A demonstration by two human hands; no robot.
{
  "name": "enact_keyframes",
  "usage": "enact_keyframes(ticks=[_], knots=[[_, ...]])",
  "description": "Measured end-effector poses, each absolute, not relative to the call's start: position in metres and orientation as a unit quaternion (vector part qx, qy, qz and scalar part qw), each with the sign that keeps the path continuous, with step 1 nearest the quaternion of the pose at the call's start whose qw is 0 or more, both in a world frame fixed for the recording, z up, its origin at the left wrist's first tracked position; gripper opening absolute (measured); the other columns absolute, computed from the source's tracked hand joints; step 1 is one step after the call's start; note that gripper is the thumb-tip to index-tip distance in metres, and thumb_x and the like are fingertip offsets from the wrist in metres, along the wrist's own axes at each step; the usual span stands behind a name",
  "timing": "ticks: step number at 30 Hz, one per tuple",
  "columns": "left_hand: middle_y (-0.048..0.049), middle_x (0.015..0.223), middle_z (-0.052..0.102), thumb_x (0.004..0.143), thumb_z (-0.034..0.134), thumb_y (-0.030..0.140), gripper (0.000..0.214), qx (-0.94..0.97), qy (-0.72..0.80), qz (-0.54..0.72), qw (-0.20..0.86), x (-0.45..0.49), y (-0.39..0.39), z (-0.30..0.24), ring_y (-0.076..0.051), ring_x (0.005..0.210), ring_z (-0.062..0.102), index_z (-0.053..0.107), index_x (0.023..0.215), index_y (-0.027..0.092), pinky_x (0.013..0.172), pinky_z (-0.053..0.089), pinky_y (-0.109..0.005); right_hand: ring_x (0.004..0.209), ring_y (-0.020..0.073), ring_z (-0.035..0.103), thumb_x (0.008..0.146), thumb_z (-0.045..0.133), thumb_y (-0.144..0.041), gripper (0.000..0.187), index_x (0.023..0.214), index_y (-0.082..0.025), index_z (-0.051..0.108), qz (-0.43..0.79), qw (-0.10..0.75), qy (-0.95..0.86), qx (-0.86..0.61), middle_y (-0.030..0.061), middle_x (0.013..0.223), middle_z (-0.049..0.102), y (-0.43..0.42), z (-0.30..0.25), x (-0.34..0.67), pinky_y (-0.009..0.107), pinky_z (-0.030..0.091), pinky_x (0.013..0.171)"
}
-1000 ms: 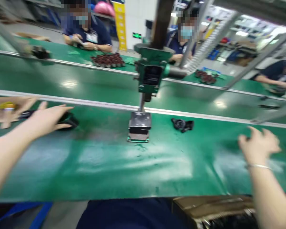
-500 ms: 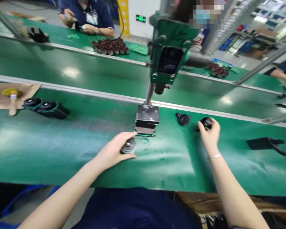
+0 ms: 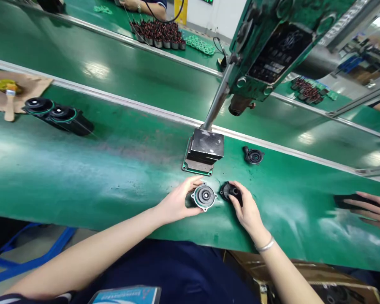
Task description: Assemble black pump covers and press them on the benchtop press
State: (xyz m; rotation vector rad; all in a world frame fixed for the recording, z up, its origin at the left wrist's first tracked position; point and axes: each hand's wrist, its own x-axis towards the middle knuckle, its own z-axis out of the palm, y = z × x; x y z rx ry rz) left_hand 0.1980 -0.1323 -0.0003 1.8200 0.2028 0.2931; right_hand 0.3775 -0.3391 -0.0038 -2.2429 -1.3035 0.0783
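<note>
My left hand grips a round pump body from its left side, thumb and fingers on opposite edges. Its upturned face shows black concentric rings, a green sealing ring and a rim with small screw lugs. Just to the right, my right hand holds a black plastic pump cover by its short spout, fingers partly covering it. A small gap separates the two parts. Behind my right hand, a similar black cover lies with its spiral inner side up.
A green press on a post rises from a black block. Two black housings with green rings lie left, near a wooden brush. At right, another person's hand reaches to a dark part.
My right hand has brought the black pump cover left, beside the pump body. My left hand has moved right, turning the body face-up. Another person's hand has appeared at right. The view has shifted.
</note>
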Motion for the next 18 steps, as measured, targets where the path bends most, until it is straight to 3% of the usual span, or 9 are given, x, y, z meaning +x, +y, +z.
enact_keyframes(ticks=[5, 12, 18], knots=[[-0.0124, 0.134, 0.057, 0.072, 0.08, 0.033, 0.072, 0.816, 0.107, 0.133, 0.552, 0.195, -0.137, 0.0, -0.028, 0.126, 0.057, 0.043, 0.132, 0.021, 0.108, 0.048, -0.048, 0.111, 0.0055, 0.061, 0.087, 0.054, -0.041, 0.032, 0.098, -0.011, 0.058, 0.033, 0.317, -0.43, -0.845, 0.0069, 0.118, 0.061, -0.326, -0.001, 0.376, 0.02, 0.054, 0.099], [-0.0127, 0.133, 0.06, 0.076, 0.076, 0.033, 0.065, 0.842, 0.084, 0.167, 0.506, 0.193, -0.137, -0.004, -0.028, 0.123, 0.06, 0.045, 0.132, 0.021, 0.106, 0.05, -0.046, 0.107, -0.0001, 0.063, 0.083, 0.061, -0.029, 0.022, 0.101, -0.016, 0.057, 0.101, 0.372, -0.432, -0.815, 0.0011, 0.117, 0.062, -0.3, 0.072, 0.341, 0.008, 0.054, 0.094], [-0.0125, 0.131, 0.061, 0.079, 0.074, 0.031, 0.063, 0.835, 0.065, 0.193, 0.512, 0.194, -0.137, -0.007, -0.025, 0.121, 0.061, 0.043, 0.133, 0.021, 0.103, 0.052, -0.041, 0.108, -0.0017, 0.062, 0.079, 0.065, -0.021, 0.023, 0.1, -0.015, 0.058, -0.006, 0.313, -0.547, -0.776, -0.0009, 0.108, 0.064, -0.277, 0.077, 0.315, 0.007, 0.052, 0.1]])
